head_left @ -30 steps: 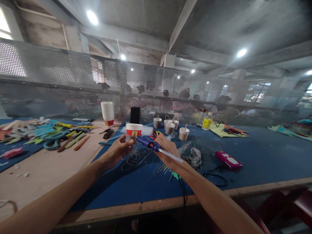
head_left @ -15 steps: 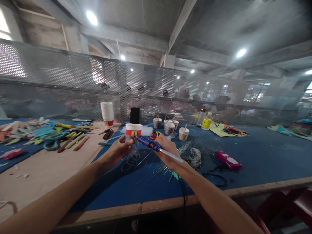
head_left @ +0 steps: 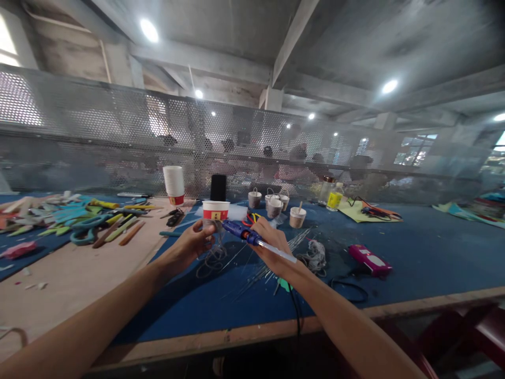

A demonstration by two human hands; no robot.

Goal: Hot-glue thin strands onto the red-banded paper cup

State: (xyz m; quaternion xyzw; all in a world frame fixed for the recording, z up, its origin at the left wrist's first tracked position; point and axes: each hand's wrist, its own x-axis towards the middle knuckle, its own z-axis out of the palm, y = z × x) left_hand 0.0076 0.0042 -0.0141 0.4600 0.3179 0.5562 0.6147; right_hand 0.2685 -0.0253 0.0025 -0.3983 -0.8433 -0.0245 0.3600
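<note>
The left hand grips a cup near its base, cord looping below; the right hand grips a glue gun, nozzle beside the cup.

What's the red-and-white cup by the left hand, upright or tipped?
Upright: the cup has its wider rim on top, roughly level, and narrows downward at the left hand.
</note>
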